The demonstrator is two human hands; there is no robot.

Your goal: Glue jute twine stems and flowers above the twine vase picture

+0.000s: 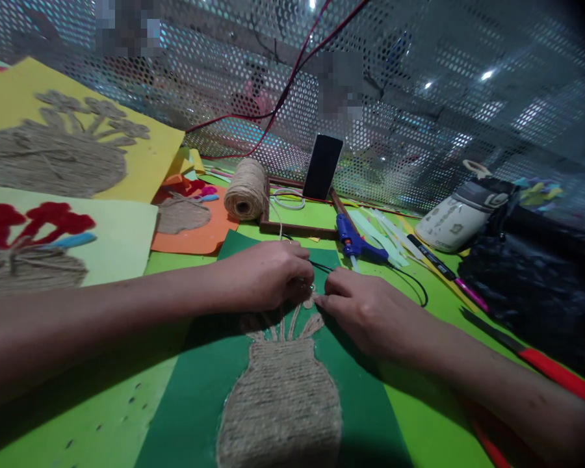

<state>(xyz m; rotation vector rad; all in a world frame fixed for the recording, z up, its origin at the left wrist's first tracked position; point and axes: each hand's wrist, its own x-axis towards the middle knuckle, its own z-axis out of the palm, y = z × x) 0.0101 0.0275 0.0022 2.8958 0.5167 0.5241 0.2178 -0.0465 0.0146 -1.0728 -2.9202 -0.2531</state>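
Observation:
A dark green sheet (pixel 195 390) carries a vase shape (pixel 283 396) covered in rows of twine, with twine stems and leaves above it. My left hand (pixel 277 273) is closed over the top of the stems, its fingertips pinching near a small twine flower (pixel 309 299); a strand of twine rises behind it. From the right, my right hand (pixel 361 309) touches the flower's edge with bent fingers pressed together. What lies between the fingertips of either hand is too small to make out.
Twine spool (pixel 246 188), brown frame (pixel 297 230), phone (pixel 323 166) and blue glue gun (pixel 355 242) stand behind the hands. Yellow (pixel 151 156) and pale green (pixel 127 227) craft sheets lie left. At right are a bottle (pixel 461 214), marker (pixel 431 257), black bag (pixel 531 279) and red-handled scissors (pixel 560 377).

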